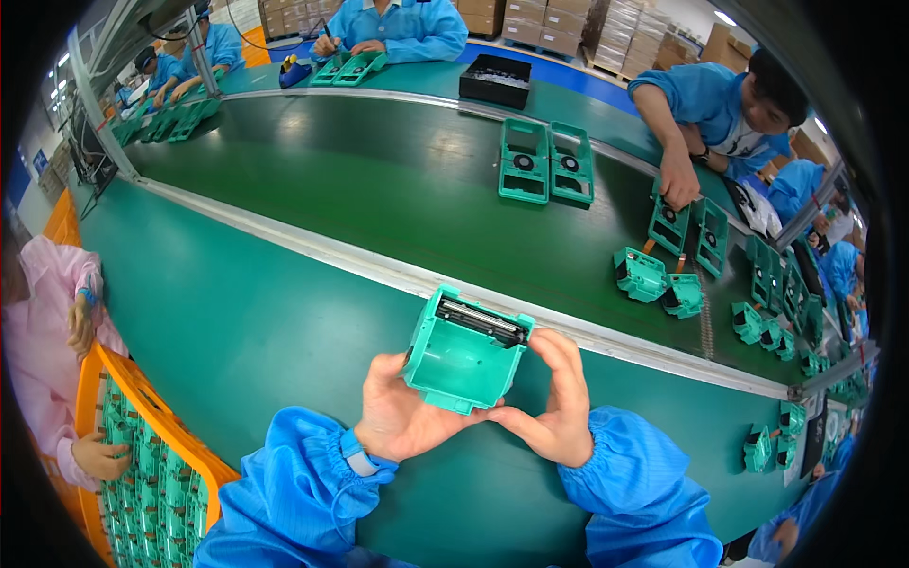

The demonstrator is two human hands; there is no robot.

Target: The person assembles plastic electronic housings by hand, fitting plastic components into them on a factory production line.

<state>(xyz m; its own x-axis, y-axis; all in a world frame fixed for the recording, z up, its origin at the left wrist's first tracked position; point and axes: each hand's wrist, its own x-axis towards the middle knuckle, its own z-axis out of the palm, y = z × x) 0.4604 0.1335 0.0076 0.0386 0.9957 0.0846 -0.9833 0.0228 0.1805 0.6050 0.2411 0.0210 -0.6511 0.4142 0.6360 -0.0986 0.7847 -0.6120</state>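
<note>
A green plastic housing (466, 358) is held up over the near green worktop, its open side facing me. Along its upper edge runs a black part with a metallic bar (481, 320). My left hand (402, 413) grips the housing from the left and below, the thumb at its left wall. On the opposite side my right hand (551, 402) has fingers at the upper right corner and the thumb at the lower edge. Both hands are closed on the same housing. The undersides of the fingers behind it are hidden.
Beyond a metal rail (312, 254) lies a dark green conveyor belt (379, 151) carrying green frames (525, 163) and small housings (642, 275). An orange crate (163, 417) of green parts stands at left beside a person in pink. Opposite, a co-worker's hand (678, 175) touches a frame. A black bin (495, 81) sits behind.
</note>
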